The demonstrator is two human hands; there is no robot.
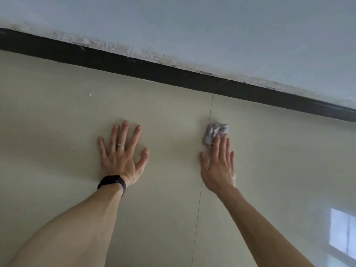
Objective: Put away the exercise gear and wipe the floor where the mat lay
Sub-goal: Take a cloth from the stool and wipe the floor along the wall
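Pale tiled floor [57, 116] over most of the view, ending at a grey wall [231, 26] with flaking paint and a black skirting strip [134, 68] along its foot. No mat and no gear in sight, so probably at the wiping step.

Left hand [120, 158] flat on the floor, grip fully open, fingers spread, holding nothing, apparently as support. Right hand [219, 164] well apart from it, grip open too, straight fingers pressing on a crumpled white cloth [214, 132], not curled round it. Cloth on the floor just beside a tile joint [211, 108], near the skirting edge.

To wipe well: lean on the left hand, press evenly, overlap the passes, and catch the small white speck [90, 94] toward the left.
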